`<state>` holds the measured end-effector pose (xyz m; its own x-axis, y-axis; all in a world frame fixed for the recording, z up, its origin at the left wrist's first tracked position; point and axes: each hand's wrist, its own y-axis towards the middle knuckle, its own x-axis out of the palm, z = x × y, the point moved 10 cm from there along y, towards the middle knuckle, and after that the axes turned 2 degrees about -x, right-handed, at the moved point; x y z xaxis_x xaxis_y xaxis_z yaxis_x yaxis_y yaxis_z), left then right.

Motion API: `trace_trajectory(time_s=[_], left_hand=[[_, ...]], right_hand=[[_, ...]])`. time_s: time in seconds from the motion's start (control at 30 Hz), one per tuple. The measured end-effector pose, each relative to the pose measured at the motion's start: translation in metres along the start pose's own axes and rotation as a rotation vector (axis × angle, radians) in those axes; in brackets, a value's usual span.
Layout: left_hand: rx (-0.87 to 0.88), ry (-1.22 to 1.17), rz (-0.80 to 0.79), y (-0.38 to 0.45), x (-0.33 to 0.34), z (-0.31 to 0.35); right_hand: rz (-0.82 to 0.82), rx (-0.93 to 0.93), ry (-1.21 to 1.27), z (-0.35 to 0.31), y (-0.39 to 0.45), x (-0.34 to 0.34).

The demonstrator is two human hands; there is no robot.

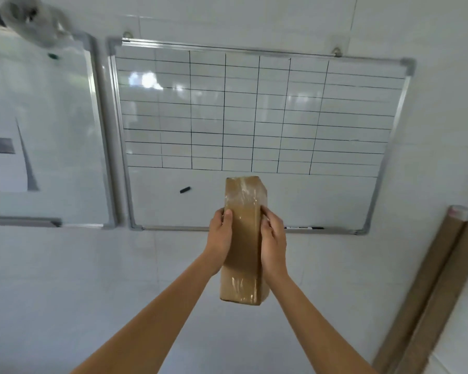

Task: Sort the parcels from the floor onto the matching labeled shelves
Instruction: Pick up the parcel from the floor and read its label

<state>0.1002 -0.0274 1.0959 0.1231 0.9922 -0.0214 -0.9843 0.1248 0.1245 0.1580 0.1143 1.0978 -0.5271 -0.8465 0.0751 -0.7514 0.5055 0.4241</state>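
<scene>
White tiled wall (65, 279) ahead, with a gridded whiteboard (254, 109) hung on it. Both arms are raised before it: left hand (220, 238) and right hand (273, 242) grasp a taped brown parcel (244, 238) upright between them, fingers curled round its sides.

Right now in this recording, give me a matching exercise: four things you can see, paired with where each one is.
Things:
1. brown parcel
2. black marker cap
3. cardboard tubes
4. wall fan

Places:
A. leaning against the wall at the right
B. upper left corner, above the plain whiteboard
C. held upright between the left hand and right hand
D. on the gridded whiteboard, below the grid

Pairs: 1-C, 2-D, 3-A, 4-B
</scene>
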Motion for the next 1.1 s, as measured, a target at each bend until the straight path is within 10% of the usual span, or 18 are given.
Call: trace_trajectory(time_s=[0.73,1.1], left_hand=[[0.077,-0.263,-0.136,0.005,-0.01,0.059],[-0.016,-0.3,-0.106,0.008,-0.001,0.041]], right_hand=[[-0.25,0.042,0.213,-0.044,0.037,-0.005],[-0.104,0.047,0.265,-0.026,0.032,-0.005]])
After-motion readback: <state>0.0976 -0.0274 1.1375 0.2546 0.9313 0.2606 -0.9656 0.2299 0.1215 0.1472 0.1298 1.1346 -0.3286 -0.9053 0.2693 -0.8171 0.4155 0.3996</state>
